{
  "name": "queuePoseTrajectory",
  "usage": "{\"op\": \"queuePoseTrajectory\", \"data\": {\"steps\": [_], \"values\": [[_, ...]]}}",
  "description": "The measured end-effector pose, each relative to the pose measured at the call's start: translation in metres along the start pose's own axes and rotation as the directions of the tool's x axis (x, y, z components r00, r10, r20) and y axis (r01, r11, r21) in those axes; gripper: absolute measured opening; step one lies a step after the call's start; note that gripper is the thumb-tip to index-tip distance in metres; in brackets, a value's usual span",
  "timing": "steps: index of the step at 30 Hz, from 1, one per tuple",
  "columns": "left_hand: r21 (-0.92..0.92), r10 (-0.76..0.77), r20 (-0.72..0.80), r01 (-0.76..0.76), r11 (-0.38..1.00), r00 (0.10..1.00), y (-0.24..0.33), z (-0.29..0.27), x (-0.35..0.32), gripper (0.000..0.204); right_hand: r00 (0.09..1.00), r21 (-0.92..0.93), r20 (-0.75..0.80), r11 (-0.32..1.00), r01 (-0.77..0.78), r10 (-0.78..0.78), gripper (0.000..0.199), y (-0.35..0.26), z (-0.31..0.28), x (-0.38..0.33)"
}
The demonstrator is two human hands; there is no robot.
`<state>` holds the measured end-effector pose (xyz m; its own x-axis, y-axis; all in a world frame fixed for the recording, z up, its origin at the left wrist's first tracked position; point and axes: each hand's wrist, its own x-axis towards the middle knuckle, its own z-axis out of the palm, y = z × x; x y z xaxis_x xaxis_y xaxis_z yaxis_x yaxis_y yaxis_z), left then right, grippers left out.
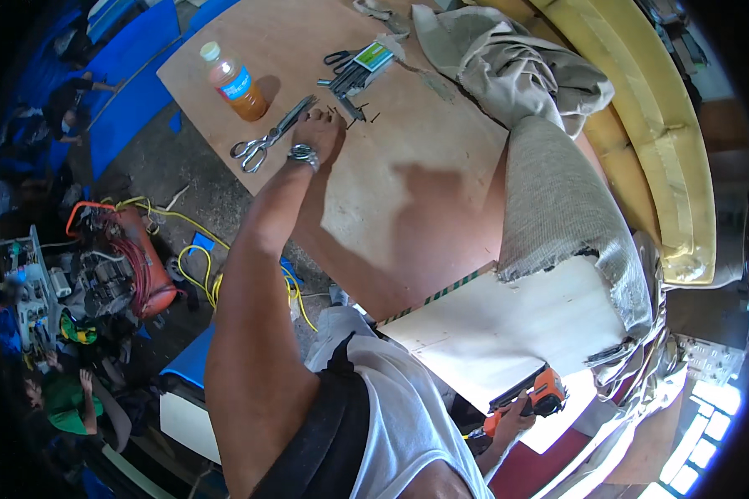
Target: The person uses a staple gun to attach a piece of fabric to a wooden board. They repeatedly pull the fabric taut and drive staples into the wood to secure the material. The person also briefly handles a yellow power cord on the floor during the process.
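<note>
My left hand, with a watch on its wrist, reaches down onto the wooden board. Its fingers are bunched beside the blade tips of silver scissors and a few small dark nails; whatever is between the fingertips is hidden. At lower right, my right hand grips an orange and black nail gun with an air hose at its handle. The gun is by the edge of a pale panel, next to grey woven fabric.
A bottle of orange drink stands on the board. Beyond my left hand lie dark metal strips, a green box and black-handled scissors. Yellow foam curves along the right. A red tank and yellow hose are at left.
</note>
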<state>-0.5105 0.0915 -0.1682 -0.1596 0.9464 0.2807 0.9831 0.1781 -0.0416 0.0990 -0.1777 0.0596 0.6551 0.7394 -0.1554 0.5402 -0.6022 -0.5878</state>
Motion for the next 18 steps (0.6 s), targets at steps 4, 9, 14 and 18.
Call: {"op": "queuePoseTrajectory", "data": {"steps": [4,9,14,18], "values": [[0.005,0.033,0.011,-0.033,0.999,0.999,0.007,0.011,0.012,0.029,0.999,-0.075,-0.032,0.996,0.038,-0.041,0.051,-0.007,0.001,-0.017],[-0.152,0.05,0.041,-0.043,0.987,0.998,0.017,-0.015,0.027,0.03,0.999,-0.097,-0.024,0.994,0.045,-0.047,0.053,0.007,0.004,-0.007],[0.099,-0.136,-0.074,0.143,0.985,0.988,0.036,-0.001,0.024,0.038,0.997,-0.152,0.02,0.986,0.075,-0.073,0.053,-0.008,0.0,-0.006],[-0.064,-0.177,0.168,0.19,0.98,0.97,0.023,0.019,0.002,0.03,0.997,-0.153,0.004,0.985,0.078,-0.078,0.053,-0.013,0.003,-0.011]]}}
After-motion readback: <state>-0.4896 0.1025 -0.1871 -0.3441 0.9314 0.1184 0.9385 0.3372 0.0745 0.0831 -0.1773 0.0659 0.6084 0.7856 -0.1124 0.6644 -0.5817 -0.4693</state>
